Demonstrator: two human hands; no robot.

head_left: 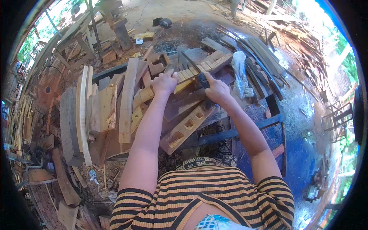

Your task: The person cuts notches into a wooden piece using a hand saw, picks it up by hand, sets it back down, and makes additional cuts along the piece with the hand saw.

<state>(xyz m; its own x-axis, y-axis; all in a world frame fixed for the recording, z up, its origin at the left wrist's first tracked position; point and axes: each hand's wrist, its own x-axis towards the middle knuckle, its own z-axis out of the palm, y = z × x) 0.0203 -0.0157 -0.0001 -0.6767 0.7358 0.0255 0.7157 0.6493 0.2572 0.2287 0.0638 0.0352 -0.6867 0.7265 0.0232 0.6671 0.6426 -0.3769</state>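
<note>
A long pale wooden piece (211, 63), crossed by several cuts, lies slanted over a heap of timber. My left hand (165, 82) is closed on its middle, pressing from above, with some fingers hidden from view. Further right, my right hand (217, 90) grips the dark handle of what looks like a handsaw (191, 61). Its narrow blade slants up and to the left across the pale piece. Just below my right hand rests a board with square mortise holes (187, 126), tilted among darker planks.
Upright boards (127, 99) and a thick grey beam (70, 122) stand at the left. A blue metal frame bar (234, 131) runs below my right forearm. A clear plastic bag (240, 73) hangs on the planks at right. Scrap wood (306, 57) piles up far right.
</note>
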